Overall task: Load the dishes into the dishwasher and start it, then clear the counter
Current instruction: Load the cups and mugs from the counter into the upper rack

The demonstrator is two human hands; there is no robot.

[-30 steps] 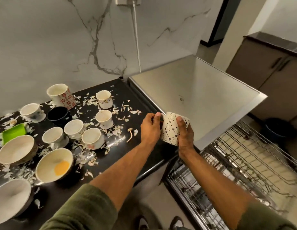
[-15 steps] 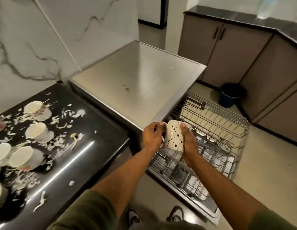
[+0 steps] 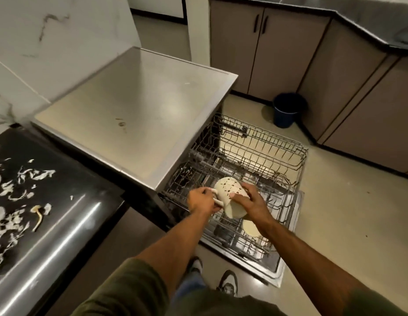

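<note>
My left hand (image 3: 201, 201) pinches the mug (image 3: 230, 199) handle; my right hand (image 3: 250, 202) wraps its body. Ceramic: rigid, light, breakable, likely slick over the rack (image 3: 266, 156).

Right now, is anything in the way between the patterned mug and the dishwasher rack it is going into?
Nothing visible blocks it. The patterned mug, held by the left hand and right hand, hangs tilted directly over the pulled-out lower rack. A pale dish already sits in the rack just below the right hand.
</note>
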